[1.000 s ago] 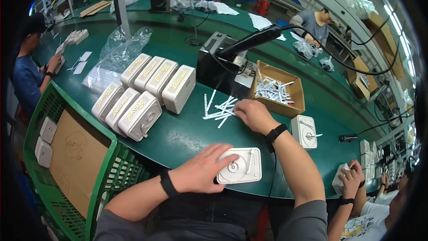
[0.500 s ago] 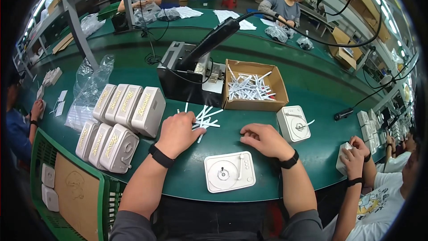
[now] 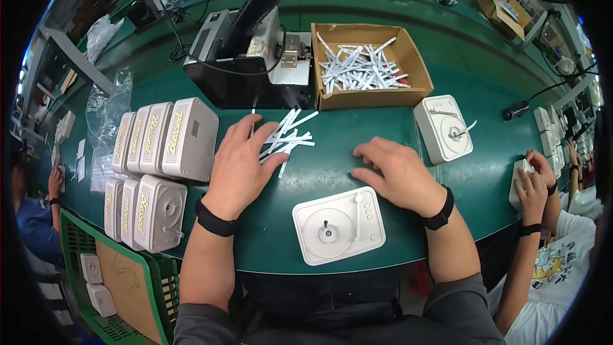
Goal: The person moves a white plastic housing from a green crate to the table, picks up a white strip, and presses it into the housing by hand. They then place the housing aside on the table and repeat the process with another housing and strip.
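The left hand point(image 3: 240, 169) is splayed by paper strips point(image 3: 292, 137), the right hand point(image 3: 405, 177) half-curled, neither visibly gripping; the right turntable unit point(image 3: 440, 129) carries a white tab point(image 3: 472, 125), the front turntable unit point(image 3: 338, 227) none.

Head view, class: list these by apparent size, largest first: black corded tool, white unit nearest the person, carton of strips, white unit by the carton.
1. Carton
2. Nearest unit
3. Unit by the carton; it lies farther off, so the two units' true sizes are unsure
4. Black tool
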Demonstrator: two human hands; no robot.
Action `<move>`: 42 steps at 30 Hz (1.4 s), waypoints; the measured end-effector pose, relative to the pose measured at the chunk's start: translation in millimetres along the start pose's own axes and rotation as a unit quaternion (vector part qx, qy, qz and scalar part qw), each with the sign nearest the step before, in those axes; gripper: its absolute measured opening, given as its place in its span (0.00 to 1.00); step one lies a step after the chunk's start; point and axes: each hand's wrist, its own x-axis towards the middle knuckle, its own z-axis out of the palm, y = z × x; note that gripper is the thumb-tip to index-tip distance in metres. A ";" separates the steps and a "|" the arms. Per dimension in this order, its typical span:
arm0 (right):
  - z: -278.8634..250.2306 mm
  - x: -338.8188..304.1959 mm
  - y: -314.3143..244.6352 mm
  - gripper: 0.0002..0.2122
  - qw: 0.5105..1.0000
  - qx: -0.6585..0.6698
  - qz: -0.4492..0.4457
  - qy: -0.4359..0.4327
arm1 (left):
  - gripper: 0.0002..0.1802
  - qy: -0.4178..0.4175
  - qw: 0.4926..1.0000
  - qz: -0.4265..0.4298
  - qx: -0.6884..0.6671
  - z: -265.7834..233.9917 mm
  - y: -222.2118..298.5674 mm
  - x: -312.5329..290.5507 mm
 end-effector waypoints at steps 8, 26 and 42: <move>5.0 -2.8 -1.7 0.13 1.000 -0.012 0.003 0.001 | 0.10 -0.177 0.982 -0.043 -0.049 -18.4 0.4 -8.8; 6.3 -4.2 3.1 0.12 0.999 -0.025 -0.013 0.017 | 0.08 -0.128 0.973 -0.150 -0.124 -25.9 -5.1 0.9; -12.7 -3.6 -47.1 0.08 0.895 0.443 0.049 0.015 | 0.21 -0.254 0.869 -0.123 -0.406 -42.1 58.3 -11.6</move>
